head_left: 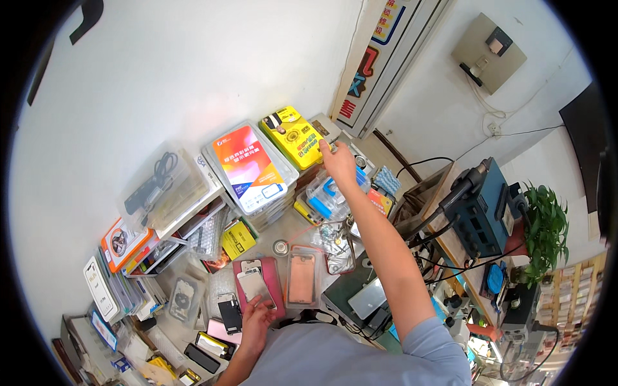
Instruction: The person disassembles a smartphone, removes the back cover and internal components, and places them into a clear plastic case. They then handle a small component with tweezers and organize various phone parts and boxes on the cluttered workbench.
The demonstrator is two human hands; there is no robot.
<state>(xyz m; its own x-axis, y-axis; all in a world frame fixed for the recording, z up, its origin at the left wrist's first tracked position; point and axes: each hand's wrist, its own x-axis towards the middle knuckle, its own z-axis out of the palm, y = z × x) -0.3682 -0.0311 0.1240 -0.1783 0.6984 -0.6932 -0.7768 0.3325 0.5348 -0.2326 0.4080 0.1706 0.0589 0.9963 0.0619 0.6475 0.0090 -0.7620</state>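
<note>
My right arm reaches far forward, and my right hand [339,165] grips the near right corner of a flat yellow box [293,137] with its fingers. The box lies at the top of the stacked boxes against the wall. Close to my body, my left hand [256,321] has its fingers curled at the lower end of a pale phone screen panel [253,284], which tilts over a pink-red phone case or pad [279,294]. Just left of that hand lies a dark phone part [229,311]. A clear case with an orange-pink phone back [301,278] lies to the right.
A clear box with a colourful lid [248,168] stands beside the yellow box. Plastic cases [332,195] and a metal tray of small parts [339,248] sit under my right arm. At right are a blue soldering station [479,215], cables and a plant [544,231].
</note>
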